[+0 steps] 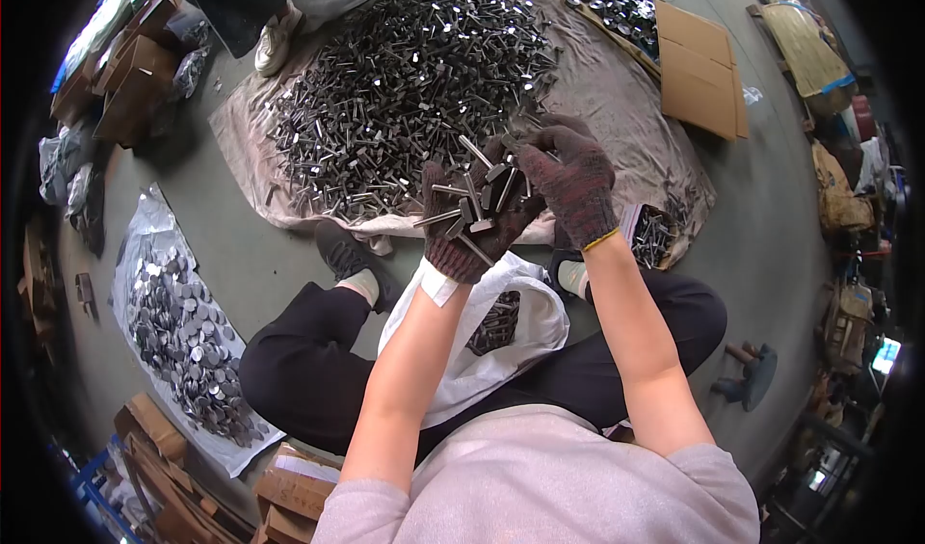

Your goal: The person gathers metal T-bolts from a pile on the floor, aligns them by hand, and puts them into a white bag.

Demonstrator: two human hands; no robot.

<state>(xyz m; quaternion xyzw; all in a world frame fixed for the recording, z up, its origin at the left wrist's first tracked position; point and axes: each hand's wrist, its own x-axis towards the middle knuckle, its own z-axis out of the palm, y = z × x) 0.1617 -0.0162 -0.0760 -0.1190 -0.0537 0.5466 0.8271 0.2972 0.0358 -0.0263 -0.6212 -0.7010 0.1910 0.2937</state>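
Note:
My left hand (462, 255), in a dark red-brown knit glove, is cupped palm up around several T-shaped metal bolts (479, 202) whose shanks stick out at different angles. Right beside it, my right hand (573, 180), gloved the same way, has its fingers bent and pressed together near the bolts' far side. What its fingertips pinch, if anything, is blurred. Beyond both hands a large pile of similar bolts (405, 91) covers a cloth (252, 163) on the floor. Below the hands, between my legs, an open white sack (546, 327) has more metal parts (496, 324) inside.
Round metal discs (193, 332) lie on plastic sheeting at left. A smaller heap of bolts (655, 236) is near my right foot. Flattened cardboard (696, 67) lies at upper right, a small stool (750, 375) at right. Another person's shoe (273, 45) stands by the pile.

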